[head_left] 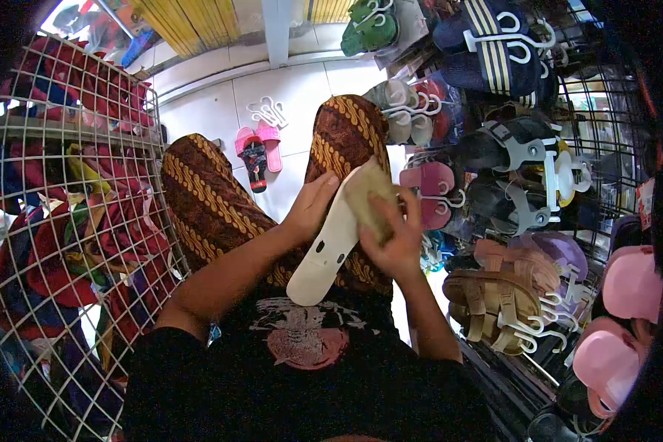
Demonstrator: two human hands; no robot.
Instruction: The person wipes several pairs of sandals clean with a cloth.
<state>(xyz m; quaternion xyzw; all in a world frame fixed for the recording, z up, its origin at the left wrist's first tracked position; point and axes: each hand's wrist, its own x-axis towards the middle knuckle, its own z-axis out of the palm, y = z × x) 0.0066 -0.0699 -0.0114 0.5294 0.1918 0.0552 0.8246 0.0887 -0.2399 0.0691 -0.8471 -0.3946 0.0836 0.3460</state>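
Note:
A sandal lies upside down across my lap, its pale sole [317,267] facing up, with dark strap holes near the lower end. My left hand [311,208] grips the sole along its left edge, near the upper end. In my right hand [398,234] is a greenish-tan cloth or pad [370,200], pressed on or held just over the upper right part of the sole. The cloth and the fingers around it are somewhat blurred, and they hide part of the sole's upper end.
Pink slippers [273,153] and a black-red sandal [256,166] lie on the tiled floor beyond my knees, near white hangers [269,112]. A wire rack [88,184] stands at left. Hanging footwear, including brown sandals [486,298], crowds the right side.

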